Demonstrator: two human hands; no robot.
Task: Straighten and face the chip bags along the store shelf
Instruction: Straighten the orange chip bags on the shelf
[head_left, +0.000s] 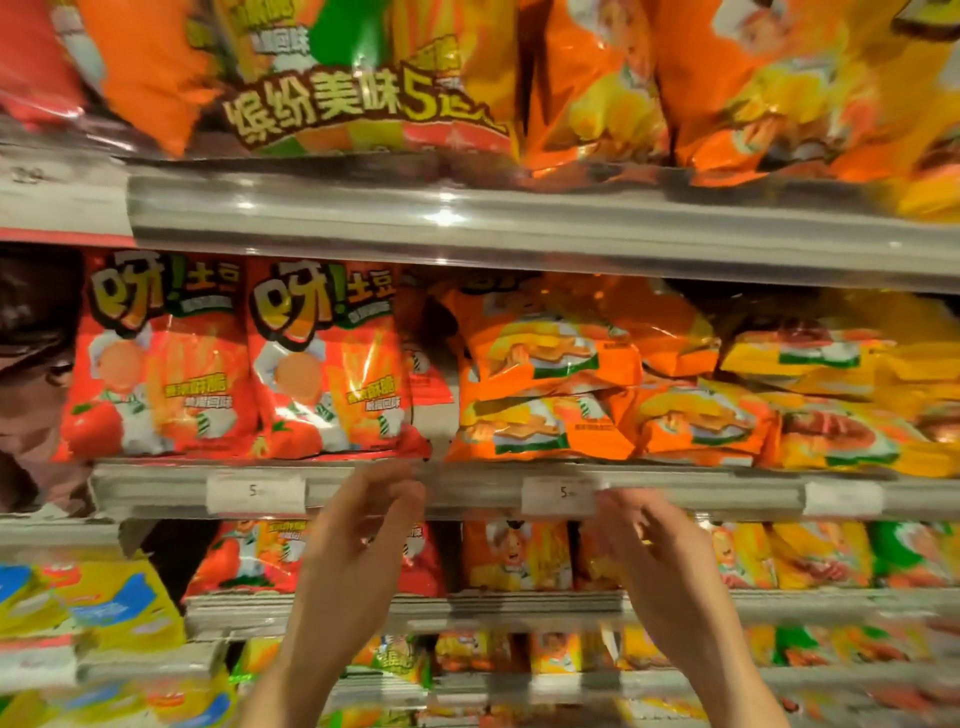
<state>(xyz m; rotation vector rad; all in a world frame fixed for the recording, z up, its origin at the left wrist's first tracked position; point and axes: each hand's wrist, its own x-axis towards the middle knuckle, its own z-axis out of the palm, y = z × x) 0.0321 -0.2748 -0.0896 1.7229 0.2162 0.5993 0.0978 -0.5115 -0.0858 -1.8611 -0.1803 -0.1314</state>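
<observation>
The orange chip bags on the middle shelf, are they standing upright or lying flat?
Lying flat. The orange chip bags are stacked one on another with pictures sideways, unlike the upright red bags beside them.

Above the fingertips (400, 486) stand two upright red chip bags (161, 358), beside four stacked orange bags (550, 353); three price tags (255, 493) line the rail level with them

Sleeves: my forearms are bare.
Left grip (358, 525): no glove, ring or watch.
Right grip (660, 551): equally unadorned, motion-blurred.
</observation>
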